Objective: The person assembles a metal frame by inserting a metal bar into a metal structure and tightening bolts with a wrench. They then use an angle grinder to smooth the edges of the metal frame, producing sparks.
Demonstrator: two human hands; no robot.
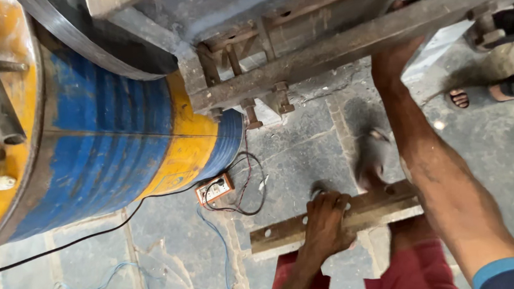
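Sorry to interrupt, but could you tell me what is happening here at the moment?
A person crouches on the stone floor. Their left hand grips a drilled steel angle bar lying across their knees. Their right hand reaches up to the rusty frame beam overhead. A blue and yellow drum stands to the left, with a small orange switch box and wires beside it.

Grey stone-slab floor (306,153), cracked joints, dusty, daylight brighter at upper right. Big blue-and-yellow drum (111,150) on its side at left under a rusty steel machine frame (323,53); a small orange switch box (215,189) with black and blue wires (216,251) on the floor. Someone's sandalled foot (467,96) at right edge.
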